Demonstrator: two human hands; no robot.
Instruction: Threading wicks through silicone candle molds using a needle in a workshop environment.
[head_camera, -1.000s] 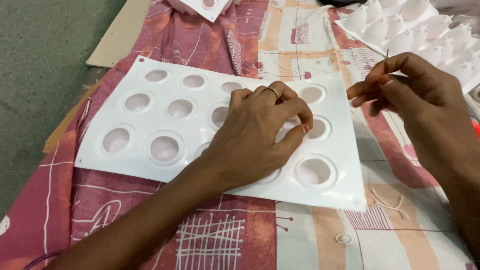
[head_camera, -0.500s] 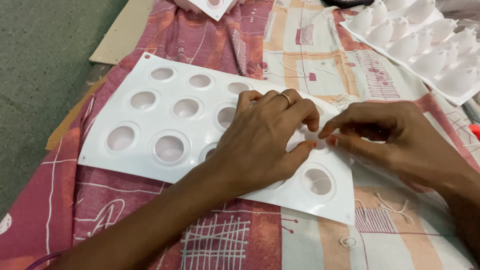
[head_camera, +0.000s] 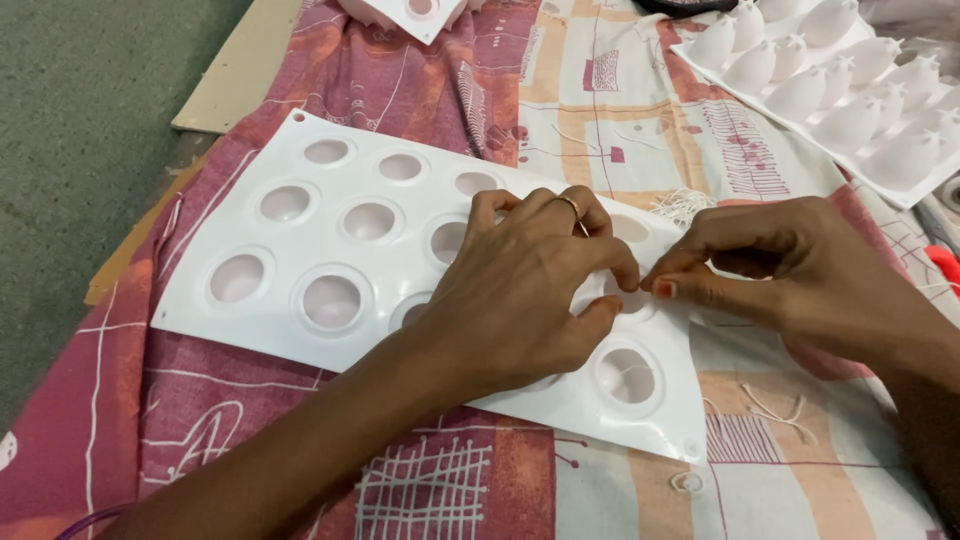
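A white mould sheet (head_camera: 340, 250) with round cavities, lying on a patterned cloth (head_camera: 560, 90), is pressed flat by the spread left hand (head_camera: 520, 290) while the right hand (head_camera: 790, 270), fingers pinched shut, is brought to a cavity; what they pinch cannot be told, and steady fine placement seems called for.

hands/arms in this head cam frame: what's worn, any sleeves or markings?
Both forearms are bare, no sleeves in view. The left hand wears a thin gold ring on one finger. The right hand shows red polish on a nail. No gloves, watches or cables.
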